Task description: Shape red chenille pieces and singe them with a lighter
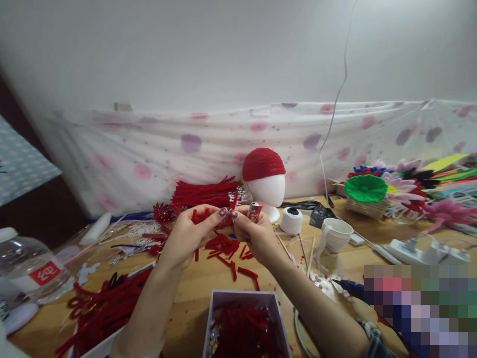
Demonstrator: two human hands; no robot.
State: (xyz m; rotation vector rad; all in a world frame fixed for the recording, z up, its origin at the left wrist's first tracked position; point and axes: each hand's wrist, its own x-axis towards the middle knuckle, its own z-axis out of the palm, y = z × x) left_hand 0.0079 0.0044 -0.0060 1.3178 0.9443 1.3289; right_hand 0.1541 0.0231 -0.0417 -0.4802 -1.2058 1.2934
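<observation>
1. Strip (235,200), red, sticks up between your thumb tips, mid-scene above the table (194,288).
2. Your left hand (196,231) curls round more red pieces (201,216).
3. Your right hand (259,238) grasps a lighter (254,213); can't tell which hand pinches the strip.
4. Loose red cuttings (223,246) lie below; near, a white box (244,295) holds red bits (246,328); far, slightly right, a white mannequin head (266,189) wears a red cap (264,164).

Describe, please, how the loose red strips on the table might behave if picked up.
The red strips are probably light, being short and narrow. They may bend and hold a shape, since one looks kinked.
</observation>
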